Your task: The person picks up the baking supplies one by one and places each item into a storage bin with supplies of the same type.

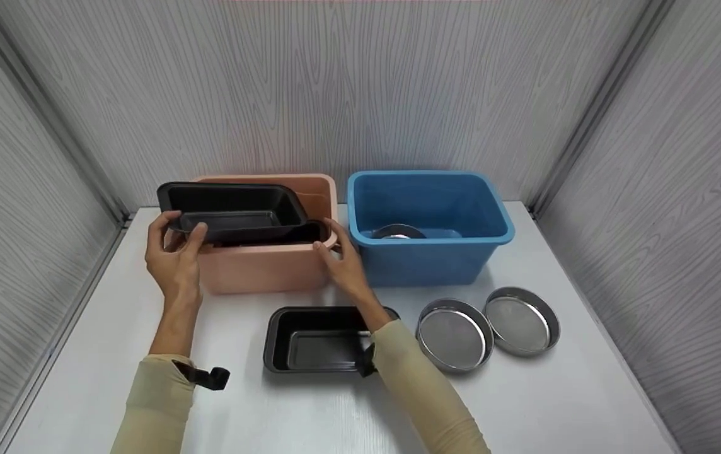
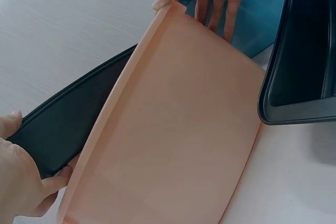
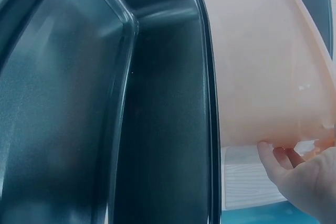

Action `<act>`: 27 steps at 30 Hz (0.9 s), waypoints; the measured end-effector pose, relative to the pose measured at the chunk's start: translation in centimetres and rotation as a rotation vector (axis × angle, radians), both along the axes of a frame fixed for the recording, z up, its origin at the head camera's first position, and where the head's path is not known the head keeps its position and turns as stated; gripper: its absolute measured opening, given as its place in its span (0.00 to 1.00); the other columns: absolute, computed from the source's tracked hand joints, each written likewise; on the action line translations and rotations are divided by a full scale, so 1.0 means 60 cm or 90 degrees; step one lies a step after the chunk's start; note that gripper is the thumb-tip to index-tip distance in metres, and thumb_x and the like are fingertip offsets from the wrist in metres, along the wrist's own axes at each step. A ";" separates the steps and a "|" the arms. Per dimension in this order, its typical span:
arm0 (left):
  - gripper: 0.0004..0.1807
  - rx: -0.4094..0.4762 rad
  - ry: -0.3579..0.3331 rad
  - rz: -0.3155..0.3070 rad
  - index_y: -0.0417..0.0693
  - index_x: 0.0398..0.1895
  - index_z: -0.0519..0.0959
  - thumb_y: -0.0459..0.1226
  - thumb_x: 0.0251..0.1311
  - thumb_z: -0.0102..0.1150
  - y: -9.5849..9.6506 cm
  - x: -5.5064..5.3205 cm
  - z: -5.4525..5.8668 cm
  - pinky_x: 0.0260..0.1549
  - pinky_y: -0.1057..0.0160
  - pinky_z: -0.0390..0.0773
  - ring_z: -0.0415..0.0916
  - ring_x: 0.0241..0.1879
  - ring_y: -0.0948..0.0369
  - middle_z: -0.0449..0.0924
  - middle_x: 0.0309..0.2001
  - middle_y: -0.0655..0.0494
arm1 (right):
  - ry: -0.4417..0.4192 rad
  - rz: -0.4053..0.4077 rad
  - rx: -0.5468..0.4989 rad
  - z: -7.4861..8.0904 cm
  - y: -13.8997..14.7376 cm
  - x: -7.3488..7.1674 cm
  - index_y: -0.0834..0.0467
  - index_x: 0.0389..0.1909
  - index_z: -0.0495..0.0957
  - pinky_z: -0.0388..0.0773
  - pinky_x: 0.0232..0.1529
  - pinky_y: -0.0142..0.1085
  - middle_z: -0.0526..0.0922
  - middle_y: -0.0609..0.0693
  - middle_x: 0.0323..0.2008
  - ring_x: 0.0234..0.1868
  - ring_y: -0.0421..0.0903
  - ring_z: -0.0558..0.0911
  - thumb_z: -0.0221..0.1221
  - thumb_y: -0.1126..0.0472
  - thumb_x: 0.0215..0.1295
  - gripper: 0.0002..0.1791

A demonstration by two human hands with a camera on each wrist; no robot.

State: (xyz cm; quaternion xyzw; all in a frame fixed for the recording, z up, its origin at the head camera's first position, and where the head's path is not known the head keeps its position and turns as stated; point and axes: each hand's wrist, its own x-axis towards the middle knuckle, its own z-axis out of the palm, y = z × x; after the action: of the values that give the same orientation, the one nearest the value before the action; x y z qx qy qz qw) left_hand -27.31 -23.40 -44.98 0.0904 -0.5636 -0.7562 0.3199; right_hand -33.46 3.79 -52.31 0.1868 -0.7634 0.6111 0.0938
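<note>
My left hand (image 1: 174, 268) grips the left end of a black loaf pan (image 1: 228, 221), thumb at the near side. The pan sits tilted over the mouth of a pink plastic bin (image 1: 266, 271), its left end jutting past the rim. Beneath it, another dark pan (image 1: 316, 232) shows inside the bin, mostly hidden. My right hand (image 1: 349, 271) holds the bin's near right corner; in the left wrist view its thumb lies on the rim and its fingers hang down the side. A second loaf pan (image 1: 323, 350) lies on the table, partly under my right forearm.
A blue bin (image 1: 426, 265) stands right of the pink one, with a round metal pan (image 1: 398, 231) inside. Two more round pans, one left (image 1: 452, 340) and one right (image 1: 520, 323), lie on the white table (image 1: 259, 416). Grey wood-patterned panels (image 1: 335, 94) enclose the back and sides.
</note>
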 end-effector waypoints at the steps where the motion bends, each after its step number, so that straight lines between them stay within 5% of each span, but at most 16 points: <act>1: 0.26 -0.012 -0.006 0.001 0.51 0.60 0.80 0.31 0.58 0.76 0.001 -0.002 0.000 0.46 0.69 0.83 0.77 0.57 0.52 0.76 0.64 0.45 | -0.001 0.000 0.001 0.000 0.000 0.000 0.54 0.79 0.63 0.70 0.70 0.48 0.65 0.54 0.77 0.69 0.56 0.73 0.59 0.55 0.78 0.32; 15: 0.26 -0.166 -0.070 0.007 0.56 0.62 0.80 0.36 0.61 0.75 0.006 -0.010 0.009 0.42 0.73 0.82 0.81 0.52 0.58 0.81 0.57 0.46 | 0.005 -0.003 -0.011 -0.002 -0.003 0.000 0.56 0.80 0.61 0.68 0.72 0.50 0.62 0.57 0.79 0.76 0.54 0.66 0.58 0.56 0.79 0.33; 22: 0.27 -0.319 -0.105 0.032 0.56 0.65 0.79 0.42 0.62 0.75 0.011 -0.011 0.009 0.41 0.71 0.75 0.77 0.44 0.62 0.80 0.51 0.50 | -0.002 -0.009 -0.005 -0.005 0.000 0.005 0.48 0.81 0.60 0.66 0.73 0.52 0.61 0.55 0.79 0.77 0.54 0.65 0.56 0.52 0.80 0.32; 27: 0.26 -0.353 -0.098 0.033 0.53 0.63 0.80 0.41 0.62 0.75 0.011 -0.017 0.011 0.40 0.70 0.73 0.73 0.40 0.60 0.79 0.50 0.45 | -0.018 -0.011 -0.002 0.001 0.000 0.007 0.46 0.81 0.60 0.67 0.73 0.51 0.60 0.54 0.80 0.77 0.55 0.65 0.56 0.50 0.80 0.32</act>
State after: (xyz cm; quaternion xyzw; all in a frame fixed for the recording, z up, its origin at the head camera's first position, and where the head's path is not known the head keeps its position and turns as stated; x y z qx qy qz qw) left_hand -28.31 -22.72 -44.31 0.0712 -0.7689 -0.5559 0.3076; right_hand -33.01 3.82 -52.27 0.1718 -0.7653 0.6140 0.0887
